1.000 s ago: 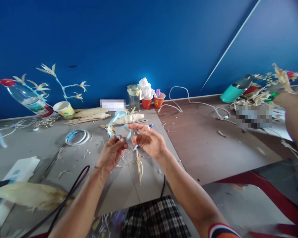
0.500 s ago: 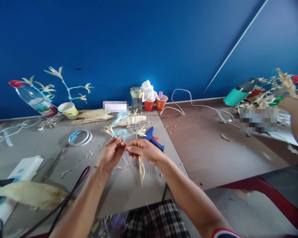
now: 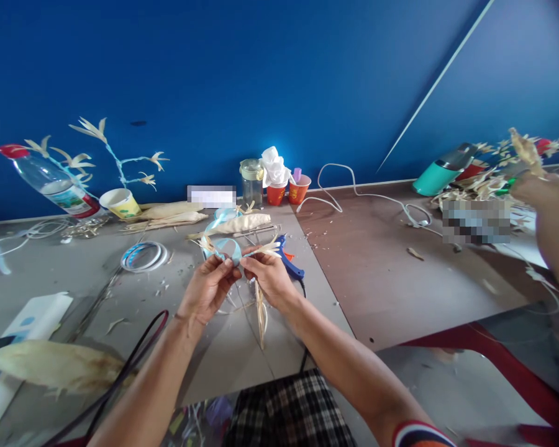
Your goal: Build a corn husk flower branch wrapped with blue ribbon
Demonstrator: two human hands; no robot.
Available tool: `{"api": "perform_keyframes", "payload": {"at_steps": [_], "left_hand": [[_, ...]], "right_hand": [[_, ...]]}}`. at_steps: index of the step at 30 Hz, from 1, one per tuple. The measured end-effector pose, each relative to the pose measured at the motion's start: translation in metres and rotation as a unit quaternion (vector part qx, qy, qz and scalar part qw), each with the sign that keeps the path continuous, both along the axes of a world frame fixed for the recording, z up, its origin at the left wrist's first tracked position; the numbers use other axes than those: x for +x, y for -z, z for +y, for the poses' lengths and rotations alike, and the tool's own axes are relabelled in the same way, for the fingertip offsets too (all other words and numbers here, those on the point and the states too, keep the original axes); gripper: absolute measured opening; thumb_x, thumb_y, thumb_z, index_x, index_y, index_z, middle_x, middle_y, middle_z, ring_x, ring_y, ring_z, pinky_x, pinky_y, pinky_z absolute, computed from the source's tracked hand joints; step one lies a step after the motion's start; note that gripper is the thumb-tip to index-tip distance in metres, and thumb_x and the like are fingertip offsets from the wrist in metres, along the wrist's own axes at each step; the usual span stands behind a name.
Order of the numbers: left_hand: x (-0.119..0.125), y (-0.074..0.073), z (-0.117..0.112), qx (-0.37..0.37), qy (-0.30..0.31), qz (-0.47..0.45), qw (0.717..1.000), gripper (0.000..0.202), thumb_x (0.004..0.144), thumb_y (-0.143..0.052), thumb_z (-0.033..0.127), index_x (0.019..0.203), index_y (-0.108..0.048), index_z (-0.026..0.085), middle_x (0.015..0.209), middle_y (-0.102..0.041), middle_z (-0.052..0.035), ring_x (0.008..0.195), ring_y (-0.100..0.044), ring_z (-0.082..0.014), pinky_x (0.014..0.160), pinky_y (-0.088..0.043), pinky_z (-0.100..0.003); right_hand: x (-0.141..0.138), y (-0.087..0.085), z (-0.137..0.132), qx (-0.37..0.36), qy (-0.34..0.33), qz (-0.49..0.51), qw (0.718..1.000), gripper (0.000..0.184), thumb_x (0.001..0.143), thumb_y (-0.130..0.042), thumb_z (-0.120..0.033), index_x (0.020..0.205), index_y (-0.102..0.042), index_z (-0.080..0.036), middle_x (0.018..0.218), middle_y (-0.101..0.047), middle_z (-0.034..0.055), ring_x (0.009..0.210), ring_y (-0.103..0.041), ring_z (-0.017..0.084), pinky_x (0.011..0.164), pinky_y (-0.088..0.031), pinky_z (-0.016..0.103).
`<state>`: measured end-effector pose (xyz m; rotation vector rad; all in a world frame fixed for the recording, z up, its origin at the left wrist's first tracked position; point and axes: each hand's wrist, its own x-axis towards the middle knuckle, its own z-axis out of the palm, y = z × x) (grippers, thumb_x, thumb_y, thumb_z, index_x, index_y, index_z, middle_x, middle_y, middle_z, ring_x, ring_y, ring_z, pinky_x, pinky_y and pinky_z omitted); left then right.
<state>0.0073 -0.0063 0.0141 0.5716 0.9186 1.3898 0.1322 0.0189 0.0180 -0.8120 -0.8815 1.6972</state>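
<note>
Centrally, over the grey table (image 3: pixel 135 292), left hand (image 3: pixel 208 290) and right hand (image 3: pixel 269 279) meet fingertip to fingertip. Both pinch a husk sprig (image 3: pixel 261 313), held clear of the tabletop, its stalk hanging down between the wrists. Blue glue gun (image 3: pixel 289 266) lies just behind the right hand. Pale blue ribbon (image 3: pixel 228 247) loops above the fingertips, on the sprig.

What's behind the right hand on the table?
A blue glue gun lies behind the right hand, partly covered by it. That hand and the left hand pinch a ribbon-wrapped husk sprig.
</note>
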Motion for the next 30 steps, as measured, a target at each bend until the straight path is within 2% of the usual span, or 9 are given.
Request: {"api": "perform_keyframes", "payload": {"at_steps": [3, 6, 13, 18, 25, 30], "left_hand": [[0.0007, -0.0003, -0.0004, 0.006, -0.030, 0.041, 0.999, 0.021, 0.059, -0.082, 0.021, 0.071, -0.065, 0.015, 0.070, -0.063, 0.0006, 0.064, -0.059, -0.0103, 0.069, -0.050, -0.025], [0.0016, -0.0015, -0.0009, 0.020, -0.057, 0.086, 0.995, 0.022, 0.058, -0.082, 0.022, 0.069, -0.064, 0.014, 0.072, -0.060, 0.0011, 0.068, -0.056, -0.0093, 0.067, -0.047, -0.022], [0.0005, -0.0020, -0.0029, 0.048, -0.042, 0.147, 0.987, 0.020, 0.064, -0.078, 0.025, 0.069, -0.062, 0.015, 0.072, -0.055, 0.0020, 0.069, -0.050, -0.0087, 0.065, -0.042, -0.020], [0.0010, -0.0008, -0.0022, 0.048, -0.044, 0.153, 0.986, 0.020, 0.064, -0.078, 0.024, 0.071, -0.062, 0.016, 0.074, -0.057, 0.0018, 0.068, -0.051, -0.0090, 0.063, -0.042, -0.021], [0.0001, 0.0012, -0.0016, 0.044, -0.028, 0.152, 0.987, 0.021, 0.064, -0.078, 0.025, 0.074, -0.062, 0.016, 0.074, -0.060, 0.0011, 0.067, -0.055, -0.0103, 0.061, -0.043, -0.022], [-0.0012, 0.0045, -0.0012, 0.043, -0.024, 0.169, 0.984, 0.021, 0.064, -0.079, 0.026, 0.073, -0.062, 0.017, 0.073, -0.062, 0.0008, 0.066, -0.056, -0.0111, 0.060, -0.044, -0.023]], "right_hand": [[0.0010, 0.0012, 0.0019, 0.015, 0.002, -0.043, 0.999, 0.025, 0.058, -0.072, -0.034, 0.070, -0.060, -0.016, 0.051, -0.048, -0.0057, 0.047, -0.039, 0.008, 0.049, -0.029, 0.024], [0.0024, 0.0040, 0.0039, 0.034, -0.011, -0.097, 0.995, 0.031, 0.061, -0.071, -0.044, 0.065, -0.057, -0.017, 0.048, -0.043, -0.0063, 0.046, -0.034, 0.007, 0.047, -0.025, 0.024], [0.0052, 0.0084, 0.0056, 0.075, 0.023, -0.166, 0.983, 0.035, 0.064, -0.070, -0.043, 0.059, -0.045, -0.018, 0.053, -0.036, -0.0073, 0.051, -0.030, 0.007, 0.049, -0.023, 0.023], [0.0085, 0.0062, 0.0067, 0.063, 0.001, -0.171, 0.983, 0.037, 0.064, -0.069, -0.046, 0.058, -0.044, -0.018, 0.053, -0.036, -0.0072, 0.051, -0.031, 0.007, 0.049, -0.023, 0.023], [0.0101, -0.0003, 0.0051, 0.036, -0.015, -0.127, 0.991, 0.040, 0.061, -0.071, -0.048, 0.057, -0.045, -0.018, 0.052, -0.040, -0.0066, 0.051, -0.032, 0.007, 0.050, -0.025, 0.023], [0.0097, 0.0022, 0.0070, 0.032, -0.019, -0.142, 0.989, 0.042, 0.061, -0.072, -0.047, 0.054, -0.043, -0.018, 0.049, -0.037, -0.0079, 0.049, -0.030, 0.006, 0.049, -0.023, 0.023]]}}
